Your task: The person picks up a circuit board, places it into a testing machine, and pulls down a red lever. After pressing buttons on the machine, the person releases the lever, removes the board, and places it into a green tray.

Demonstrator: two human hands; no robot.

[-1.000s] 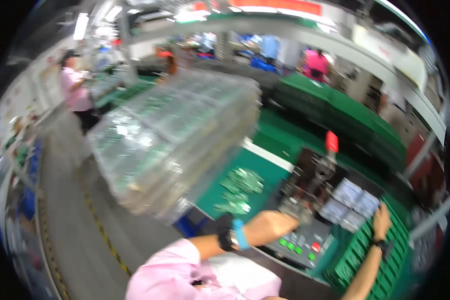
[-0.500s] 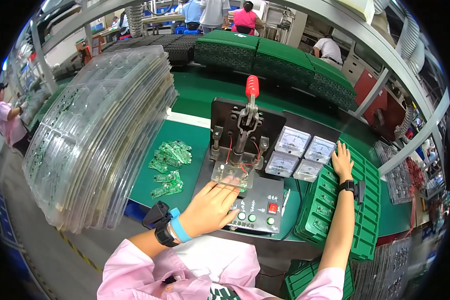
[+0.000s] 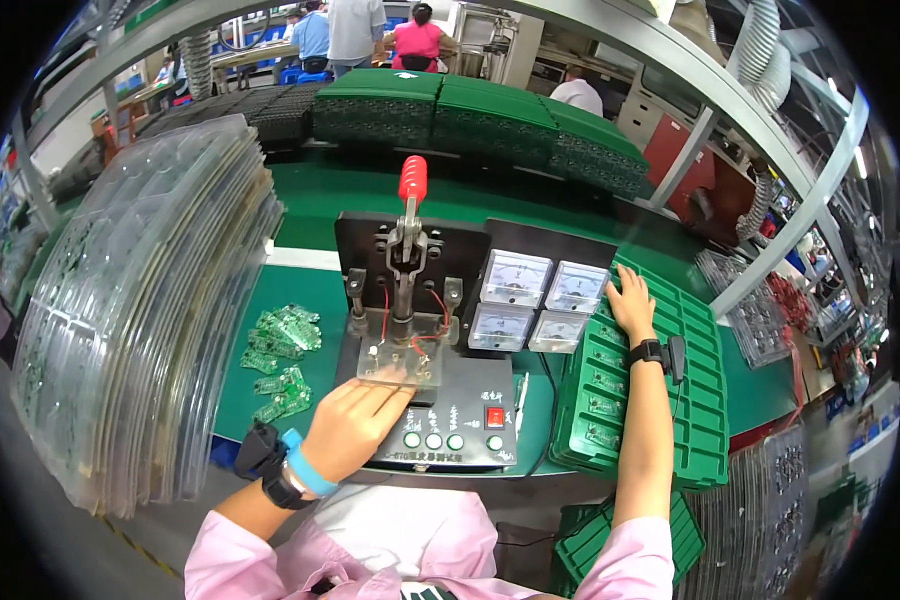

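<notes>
My left hand [image 3: 355,420] reaches under the clear plate of a toggle-clamp test fixture [image 3: 406,250], its fingers close together. Whatever the fingertips pinch is hidden there. The fixture's red handle [image 3: 413,180] stands upright. In front is a grey control box [image 3: 460,400] with a red switch and several round buttons. My right hand [image 3: 631,303] lies at the far left corner of a green compartment tray [image 3: 705,400], fingers stretched and a little apart. Small green circuit boards [image 3: 607,383] lie in the tray's left row. No held object shows in that hand.
Loose circuit boards [image 3: 285,340] lie left of the fixture. Beyond them rises a tall stack of clear plastic trays [image 3: 140,320]. Analog meters [image 3: 515,280] stand beside the clamp. Stacked green trays [image 3: 500,115] line the back, and other people work behind them. A pen [image 3: 521,400] lies by the box.
The view has shifted, so the bench sits further left in it. My left hand's fingers have drawn closer together under the plate, and its thumb is now out of sight. My right hand stays at the tray.
</notes>
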